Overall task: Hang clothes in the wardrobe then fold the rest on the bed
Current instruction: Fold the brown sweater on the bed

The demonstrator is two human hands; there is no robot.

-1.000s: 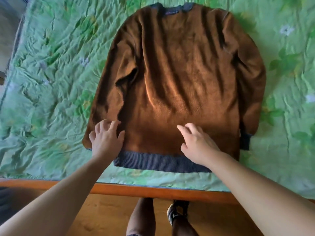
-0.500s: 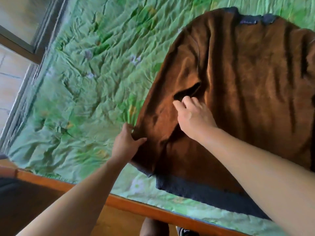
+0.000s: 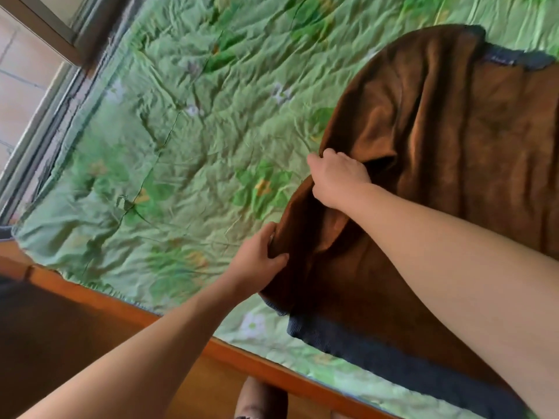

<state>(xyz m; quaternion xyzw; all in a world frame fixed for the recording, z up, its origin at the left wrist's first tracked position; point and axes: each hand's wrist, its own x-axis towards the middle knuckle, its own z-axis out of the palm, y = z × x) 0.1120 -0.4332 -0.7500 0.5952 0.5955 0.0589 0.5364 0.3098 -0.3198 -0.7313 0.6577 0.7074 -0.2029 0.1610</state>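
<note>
In the head view, the brown sweater (image 3: 453, 146) lies flat on the green floral bedspread (image 3: 181, 131). It fills the frame from 1 to 5 o'clock, with its dark collar (image 3: 514, 58) up at 1 o'clock and its dark ribbed hem (image 3: 393, 361) down near 5 o'clock, just inside the wooden bed rail (image 3: 242, 355). The sleeve (image 3: 298, 216) on the sweater's outer edge runs lengthwise from about 1 o'clock down toward 7 o'clock, and both hands are on it. The left hand (image 3: 260, 258) sits low, near the cuff end, its fingers curled over the edge and its thumb pressed in from below, so the cloth is pinched between them. The right hand (image 3: 340, 176) sits higher, about where the sleeve meets the body, knuckles up and fingers bunched tight into a fold of the fabric. The stretch between the two grips looks raised off the bedspread. The sweater's body lies toward 3 o'clock from both sets of fingers, across the sleeve's long axis, so the likely fold carries the sleeve sideways that way onto the body. The left hand is nearer the loose cuff and would probably lead, with the right acting as the hinge. A window frame (image 3: 45, 22) shows at 10 o'clock and a foot (image 3: 260, 400) at 6 o'clock.
</note>
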